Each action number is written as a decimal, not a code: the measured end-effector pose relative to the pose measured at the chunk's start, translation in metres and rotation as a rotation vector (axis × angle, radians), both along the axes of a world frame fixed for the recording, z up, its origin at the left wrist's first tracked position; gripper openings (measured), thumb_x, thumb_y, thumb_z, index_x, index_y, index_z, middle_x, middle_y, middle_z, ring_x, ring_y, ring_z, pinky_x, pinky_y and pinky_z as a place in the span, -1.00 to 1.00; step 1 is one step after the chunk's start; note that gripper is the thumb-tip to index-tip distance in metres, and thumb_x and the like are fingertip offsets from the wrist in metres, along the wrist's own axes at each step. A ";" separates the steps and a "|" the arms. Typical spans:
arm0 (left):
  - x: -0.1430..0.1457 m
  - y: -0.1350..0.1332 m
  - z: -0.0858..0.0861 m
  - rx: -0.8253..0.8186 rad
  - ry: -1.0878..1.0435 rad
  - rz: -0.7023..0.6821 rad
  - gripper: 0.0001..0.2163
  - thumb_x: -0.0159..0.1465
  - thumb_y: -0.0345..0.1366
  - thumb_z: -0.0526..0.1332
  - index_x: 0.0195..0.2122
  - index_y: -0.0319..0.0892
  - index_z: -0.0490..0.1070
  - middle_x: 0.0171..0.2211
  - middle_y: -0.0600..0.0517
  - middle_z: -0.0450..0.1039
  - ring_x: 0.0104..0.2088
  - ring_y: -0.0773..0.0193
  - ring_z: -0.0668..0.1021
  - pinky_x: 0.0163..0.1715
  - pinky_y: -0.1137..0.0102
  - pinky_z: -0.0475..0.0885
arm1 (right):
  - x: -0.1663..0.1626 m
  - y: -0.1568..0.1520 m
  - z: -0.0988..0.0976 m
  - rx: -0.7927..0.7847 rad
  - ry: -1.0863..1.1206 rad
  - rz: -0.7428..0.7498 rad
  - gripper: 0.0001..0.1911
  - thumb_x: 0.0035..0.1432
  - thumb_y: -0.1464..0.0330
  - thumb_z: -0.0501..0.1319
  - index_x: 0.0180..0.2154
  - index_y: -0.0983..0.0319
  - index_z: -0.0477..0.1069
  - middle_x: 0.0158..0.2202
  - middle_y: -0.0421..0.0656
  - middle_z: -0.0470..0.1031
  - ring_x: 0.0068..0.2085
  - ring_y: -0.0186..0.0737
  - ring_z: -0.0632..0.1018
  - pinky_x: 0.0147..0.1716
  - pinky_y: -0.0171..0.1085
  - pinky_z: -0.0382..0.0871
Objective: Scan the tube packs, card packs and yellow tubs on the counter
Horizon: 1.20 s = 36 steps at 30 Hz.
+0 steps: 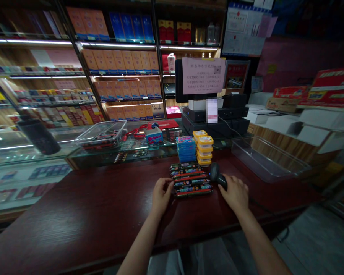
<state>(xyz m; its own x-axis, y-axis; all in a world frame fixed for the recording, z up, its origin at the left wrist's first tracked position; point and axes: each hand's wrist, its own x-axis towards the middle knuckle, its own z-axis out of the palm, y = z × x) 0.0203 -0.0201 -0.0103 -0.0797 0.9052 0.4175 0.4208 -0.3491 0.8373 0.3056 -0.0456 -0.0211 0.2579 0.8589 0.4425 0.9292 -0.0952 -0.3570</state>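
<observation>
Head view: dark packets (192, 181) lie between the left hand (162, 194), grip unclear at their ends, and the right hand (236, 194), clasping a scanner (216, 175).

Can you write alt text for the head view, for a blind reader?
A person's right hand grips a scanner, while their left hand touches a row of packets on a dark counter. Stacked blue boxes and yellow tubs stand behind the packets; a clear bin sits to the right, stocked shelves in the background.
</observation>
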 end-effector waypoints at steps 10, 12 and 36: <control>0.012 0.013 -0.011 0.131 0.353 -0.117 -0.77 0.13 -0.33 0.27 -0.16 -0.10 0.49 -0.29 -0.01 0.37 -0.25 0.22 0.46 -0.22 0.31 0.42 | 0.000 0.004 -0.012 -0.077 -0.257 -0.085 -0.56 0.21 0.28 0.09 0.10 0.26 0.26 -0.20 0.01 0.48 -0.19 -0.03 0.45 -0.27 -0.13 0.10; 0.013 0.014 -0.016 0.174 0.378 -0.121 -0.76 0.15 -0.36 0.24 -0.13 -0.09 0.49 -0.28 -0.01 0.36 -0.23 0.22 0.46 -0.20 0.30 0.42 | 0.000 0.005 -0.014 -0.080 -0.279 -0.088 -0.56 0.22 0.28 0.08 0.12 0.25 0.25 -0.20 0.00 0.48 -0.19 -0.03 0.45 -0.27 -0.13 0.10; -0.031 0.023 -0.016 -0.295 -0.674 0.114 -0.68 0.05 -0.21 0.31 -0.25 -0.36 0.47 -0.53 -0.02 0.45 -0.59 0.32 0.50 -0.67 0.46 0.43 | -0.085 -0.034 0.036 -0.248 0.893 0.687 -0.58 0.09 0.12 0.11 -0.07 0.20 0.25 -0.50 -0.28 0.35 -0.58 -0.33 0.38 -0.62 -0.33 0.28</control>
<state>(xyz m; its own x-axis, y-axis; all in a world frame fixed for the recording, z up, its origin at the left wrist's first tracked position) -0.0105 0.0026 -0.0261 -0.3329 0.9429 -0.0138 -0.1970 -0.0552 0.9789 0.2211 -0.0792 0.0151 -0.1612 0.9773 0.1372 0.2380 0.1734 -0.9557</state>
